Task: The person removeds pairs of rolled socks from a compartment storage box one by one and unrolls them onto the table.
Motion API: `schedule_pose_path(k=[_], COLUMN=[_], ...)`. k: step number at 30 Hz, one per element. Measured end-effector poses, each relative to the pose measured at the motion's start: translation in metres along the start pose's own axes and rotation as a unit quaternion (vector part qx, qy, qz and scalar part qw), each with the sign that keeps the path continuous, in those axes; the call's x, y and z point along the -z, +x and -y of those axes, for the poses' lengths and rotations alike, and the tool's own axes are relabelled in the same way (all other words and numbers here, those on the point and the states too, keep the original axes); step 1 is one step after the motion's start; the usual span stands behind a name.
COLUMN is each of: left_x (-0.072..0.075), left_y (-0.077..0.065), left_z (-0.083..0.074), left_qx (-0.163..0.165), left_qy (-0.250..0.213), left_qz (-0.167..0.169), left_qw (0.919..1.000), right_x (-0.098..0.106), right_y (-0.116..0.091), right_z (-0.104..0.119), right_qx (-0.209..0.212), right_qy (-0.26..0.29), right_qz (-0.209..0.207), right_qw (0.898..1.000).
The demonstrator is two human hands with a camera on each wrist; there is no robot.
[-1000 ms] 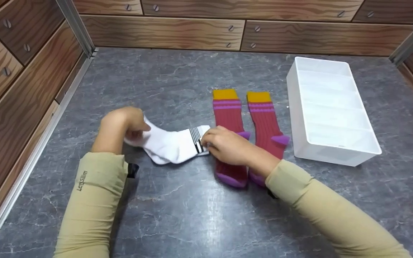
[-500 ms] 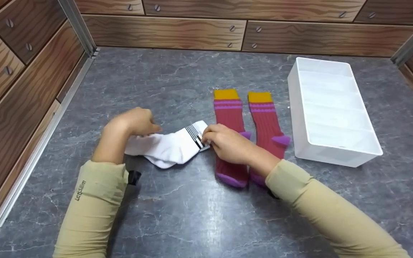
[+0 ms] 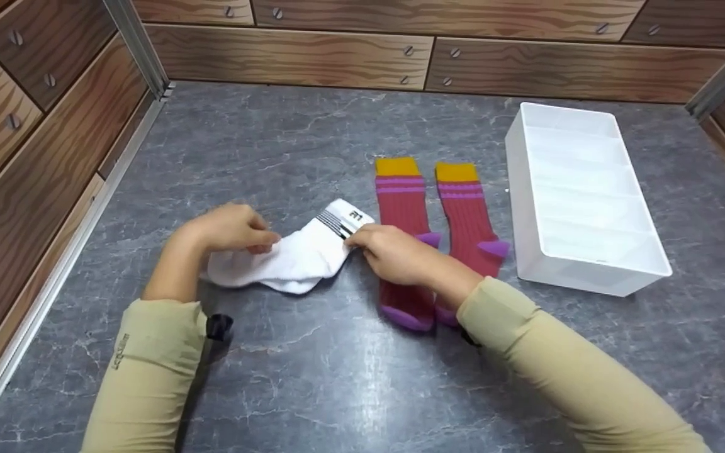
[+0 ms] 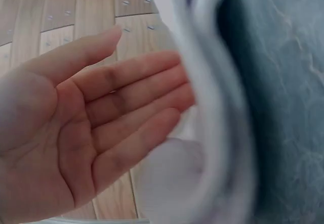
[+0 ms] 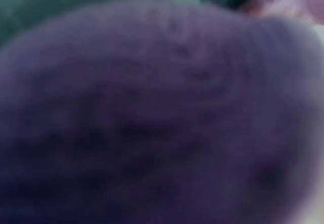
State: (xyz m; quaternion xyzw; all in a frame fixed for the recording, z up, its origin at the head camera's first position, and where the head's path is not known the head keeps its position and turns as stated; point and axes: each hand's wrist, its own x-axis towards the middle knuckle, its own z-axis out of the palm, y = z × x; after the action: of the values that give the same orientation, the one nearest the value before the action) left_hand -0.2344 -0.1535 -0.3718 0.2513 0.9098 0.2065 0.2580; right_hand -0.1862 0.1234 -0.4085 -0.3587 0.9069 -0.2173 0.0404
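Note:
A pair of white socks with black stripes at the cuff lies stacked left of the middle, toes pointing left. My right hand pinches the cuff's near edge, where small dark lettering shows. Over the toe end is my left hand; in the left wrist view its fingers are nearly straight, their tips meeting the blurred white fabric. Beneath my right hand and forearm lie two maroon socks, one left and one right, with mustard cuffs and purple heels. A dark purple blur fills most of the right wrist view.
At the right stands a white plastic box with dividers across it, its long side beside the right maroon sock. The grey marbled tabletop is bounded by wood-patterned walls at the back and sides.
The white socks have turned, their cuff swinging up and away and the toes shifting left. My left hand lifted off the toes, then moved left and down over them. The maroon socks stay put.

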Motion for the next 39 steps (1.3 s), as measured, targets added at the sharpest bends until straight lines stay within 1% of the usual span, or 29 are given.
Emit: schedule_pose_path(k=[3,6,10,12,14,15,17,19,20,21,22,24,25,26,27,28,29,30,33,36,39], left_x=[-0.001,-0.003,-0.006,-0.008,-0.009,-0.009,-0.009,-0.01,-0.01,-0.011,-0.012,-0.015,-0.017,-0.018,-0.02,-0.022,-0.023,-0.025,-0.028,-0.03,-0.03], left_y=[-0.008,-0.013,-0.015,-0.015,-0.015,-0.015,-0.014,-0.015,-0.015,-0.015,-0.016,-0.016,-0.016,-0.016,-0.016,-0.016,-0.016,-0.017,-0.019,-0.019,-0.015], left_z=[-0.005,-0.011,-0.017,-0.018,-0.017,-0.016,-0.012,-0.007,-0.005,-0.002,0.0,0.005,0.008,0.01,0.013,0.016,0.018,0.02,0.024,0.024,0.021], left_qx=[-0.001,0.004,0.02,0.025,0.025,0.02,-0.003,-0.031,-0.047,-0.066,-0.084,-0.11,-0.118,-0.124,-0.128,-0.129,-0.127,-0.124,-0.121,-0.121,-0.125], left_qy=[-0.014,-0.036,-0.068,-0.076,-0.085,-0.085,-0.083,-0.11,-0.132,-0.158,-0.184,-0.239,-0.257,-0.266,-0.27,-0.27,-0.27,-0.268,-0.26,-0.247,-0.24], left_qz=[0.026,0.059,0.104,0.115,0.117,0.111,0.087,0.067,0.062,0.064,0.071,0.105,0.121,0.134,0.143,0.15,0.156,0.159,0.166,0.163,0.153], left_qw=[0.9996,0.9976,0.9921,0.9902,0.9892,0.99,0.9927,0.9913,0.9881,0.9832,0.9768,0.9589,0.9515,0.9466,0.9434,0.9422,0.9415,0.9421,0.9434,0.9475,0.9504], right_x=[0.002,0.005,0.005,0.004,0.003,0.003,0.003,0.003,0.004,0.004,0.003,0.002,0.001,0.001,0.0,-0.001,-0.001,-0.002,-0.002,-0.002,-0.002], right_y=[0.006,0.012,0.018,0.02,0.021,0.021,0.02,0.02,0.019,0.019,0.019,0.018,0.018,0.017,0.017,0.016,0.016,0.015,0.016,0.021,0.029], right_z=[-0.002,-0.004,-0.006,-0.007,-0.009,-0.01,-0.011,-0.012,-0.012,-0.012,-0.012,-0.011,-0.011,-0.01,-0.01,-0.009,-0.009,-0.008,-0.007,-0.005,-0.005], right_qx=[-0.014,-0.026,-0.035,-0.033,-0.035,-0.038,-0.049,-0.061,-0.067,-0.073,-0.075,-0.073,-0.072,-0.071,-0.07,-0.069,-0.07,-0.071,-0.077,-0.08,-0.085], right_qy=[-0.006,-0.012,-0.012,-0.007,0.003,0.011,0.036,0.085,0.118,0.157,0.204,0.298,0.334,0.361,0.377,0.384,0.377,0.365,0.329,0.294,0.27], right_qz=[0.006,0.018,0.031,0.031,0.031,0.031,0.029,0.025,0.023,0.021,0.022,0.033,0.043,0.054,0.067,0.081,0.094,0.102,0.114,0.108,0.096], right_qw=[1.0,0.999,0.999,0.999,0.999,0.999,0.998,0.994,0.991,0.985,0.976,0.951,0.939,0.928,0.921,0.917,0.919,0.923,0.934,0.946,0.954])
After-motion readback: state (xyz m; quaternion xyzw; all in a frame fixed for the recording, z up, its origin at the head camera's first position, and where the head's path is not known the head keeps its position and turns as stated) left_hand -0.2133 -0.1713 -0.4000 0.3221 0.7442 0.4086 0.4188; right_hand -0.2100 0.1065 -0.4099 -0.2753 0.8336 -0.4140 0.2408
